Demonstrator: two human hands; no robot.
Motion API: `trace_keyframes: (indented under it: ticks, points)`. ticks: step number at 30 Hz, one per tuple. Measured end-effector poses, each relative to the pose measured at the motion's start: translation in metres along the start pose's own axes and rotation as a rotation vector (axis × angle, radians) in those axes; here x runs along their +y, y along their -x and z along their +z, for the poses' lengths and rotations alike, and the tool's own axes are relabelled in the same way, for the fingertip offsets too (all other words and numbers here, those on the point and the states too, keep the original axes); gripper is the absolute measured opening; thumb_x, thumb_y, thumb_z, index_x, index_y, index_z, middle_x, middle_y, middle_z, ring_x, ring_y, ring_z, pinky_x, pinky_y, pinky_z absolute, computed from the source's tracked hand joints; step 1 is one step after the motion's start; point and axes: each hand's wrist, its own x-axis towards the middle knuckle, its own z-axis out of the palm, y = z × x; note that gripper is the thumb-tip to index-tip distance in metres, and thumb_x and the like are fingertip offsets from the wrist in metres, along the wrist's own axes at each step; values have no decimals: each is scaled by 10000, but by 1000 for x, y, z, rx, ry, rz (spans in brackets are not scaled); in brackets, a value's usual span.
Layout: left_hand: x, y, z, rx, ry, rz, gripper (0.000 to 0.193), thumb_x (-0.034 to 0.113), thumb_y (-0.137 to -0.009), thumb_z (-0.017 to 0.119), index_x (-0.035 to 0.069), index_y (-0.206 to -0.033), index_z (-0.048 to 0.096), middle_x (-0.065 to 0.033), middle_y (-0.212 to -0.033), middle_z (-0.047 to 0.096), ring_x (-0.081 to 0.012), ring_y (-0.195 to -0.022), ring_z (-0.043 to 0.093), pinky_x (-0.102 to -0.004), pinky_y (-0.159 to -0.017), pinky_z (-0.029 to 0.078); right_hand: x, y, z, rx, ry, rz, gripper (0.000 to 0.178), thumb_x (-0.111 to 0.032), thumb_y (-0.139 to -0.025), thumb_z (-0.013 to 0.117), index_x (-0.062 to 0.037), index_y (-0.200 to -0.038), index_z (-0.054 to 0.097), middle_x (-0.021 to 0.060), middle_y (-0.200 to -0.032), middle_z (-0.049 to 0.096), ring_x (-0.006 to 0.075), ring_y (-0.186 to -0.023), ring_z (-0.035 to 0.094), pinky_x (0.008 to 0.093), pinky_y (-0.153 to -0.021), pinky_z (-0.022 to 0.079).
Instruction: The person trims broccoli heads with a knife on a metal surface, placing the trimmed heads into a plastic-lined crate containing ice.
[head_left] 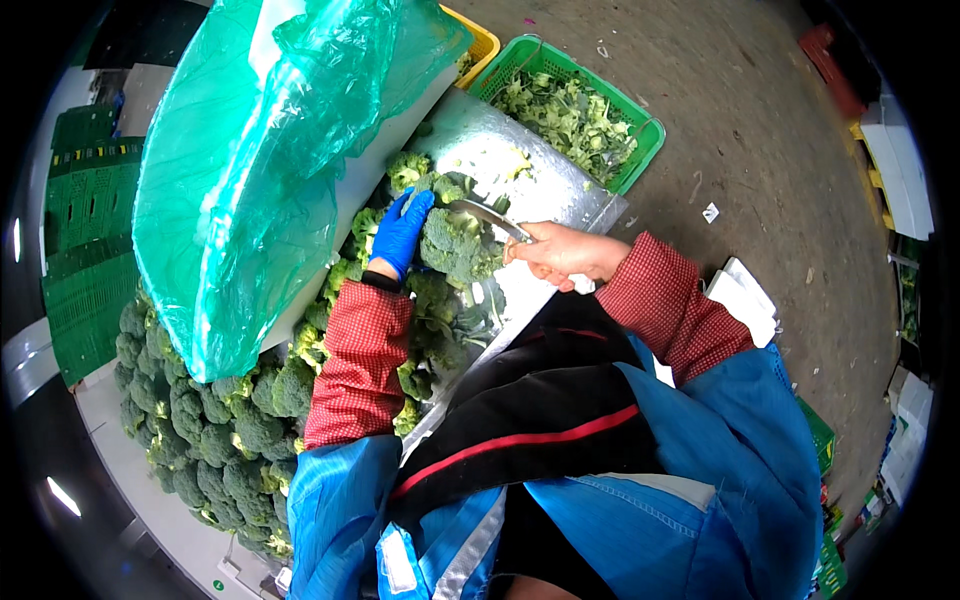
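Note:
In a blue glove, my left hand (398, 238) is closed against a broccoli head (460, 246) on the metal table (575, 185); how much of the stem it grips is hidden. My bare right hand (565, 252) is wrapped around the handle of a knife (492, 216). The knife's curved blade points left and lies across the top edge of that broccoli head. More broccoli heads (408, 170) sit just beyond my left hand, and others lie under and beside my left forearm. Cut leaves lie near my body.
A green crate (650, 165) of leaf trimmings stands beyond the table, next to a yellow crate (486, 38). A green plastic bag (240, 160) bulges at the far left. Below it is a large broccoli pile (215, 430). Green crates (90, 250) are stacked at the left.

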Motion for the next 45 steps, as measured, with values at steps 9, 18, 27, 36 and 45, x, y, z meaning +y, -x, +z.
trace_keyframes:
  ticks: [9,18,27,36,45]
  points:
    - [13,26,7,70,48,-2,722,403,-804,696,5,-1342,426,-137,-1191,572,-185,-1056,537,-299,-935,407,22,-3,9,684,1097,-597,117,-130,-856,519,-43,-927,489,179,-668,584,322,-602,618,421,-504,477]
    - [-9,13,13,111,90,134,595,304,-830,682,-30,-1279,479,-137,-1158,590,-171,-1021,553,-289,-899,430,-8,-6,3,44,98,-28,204,-197,-898,496,-27,-1007,476,48,-556,448,160,-397,473,319,-355,394]
    - [2,49,-4,156,315,245,504,111,-851,618,17,-1304,419,-99,-1199,538,-158,-1033,532,-290,-882,447,7,7,7,534,469,-542,203,-195,-900,555,-3,-943,503,140,-690,581,268,-516,562,396,-516,457]
    - [18,58,-23,198,200,319,523,67,-809,626,4,-1291,434,-109,-1242,516,-196,-1106,514,-318,-956,407,-28,19,27,696,1171,-760,101,-94,-827,533,-45,-906,495,147,-582,549,310,-563,610,394,-489,483]
    - [-5,44,13,429,-425,493,696,202,-678,738,123,-1314,469,-188,-1084,476,-331,-1008,527,-383,-897,430,-17,-6,25,558,1227,-415,173,-100,-833,502,21,-955,523,155,-652,605,304,-627,641,399,-578,512]
